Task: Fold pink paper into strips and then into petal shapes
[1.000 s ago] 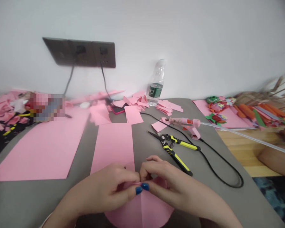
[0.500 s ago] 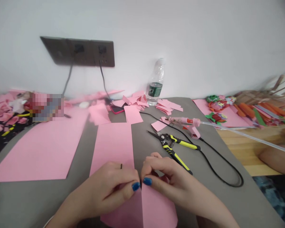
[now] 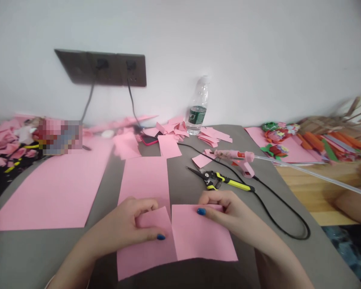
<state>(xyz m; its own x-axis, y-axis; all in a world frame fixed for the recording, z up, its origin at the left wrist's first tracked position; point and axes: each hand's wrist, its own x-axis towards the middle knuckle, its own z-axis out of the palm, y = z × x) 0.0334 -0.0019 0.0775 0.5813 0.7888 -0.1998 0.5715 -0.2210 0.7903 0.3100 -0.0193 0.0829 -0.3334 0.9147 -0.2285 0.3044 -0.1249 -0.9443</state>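
Note:
My left hand (image 3: pixel 123 226) grips the left half of a pink sheet of paper (image 3: pixel 147 255), thumb on the near face and fingers behind. The right half (image 3: pixel 201 239) is pinched along its top edge by my right hand (image 3: pixel 230 212). A narrow gap parts the halves at the top and closes toward the bottom, where they meet; whether they are still joined there I cannot tell. Beneath, a pink paper strip (image 3: pixel 144 176) lies flat on the grey table. Beyond my right hand are pruning shears (image 3: pixel 212 178) with yellow and black handles, partly hidden by that hand.
A pink glue gun (image 3: pixel 237 156) with a long clear glue stick and black cord lies at right. A water bottle (image 3: pixel 197 114) stands by the wall amid paper scraps. Large pink sheets (image 3: pixel 57 192) lie left; paper flowers (image 3: pixel 276 136) sit far right. Another person's arm (image 3: pixel 351 204) shows at right.
My hands were pinched together at the top of the creased sheet. They have moved apart, the right one rightward, and the paper has split along the crease.

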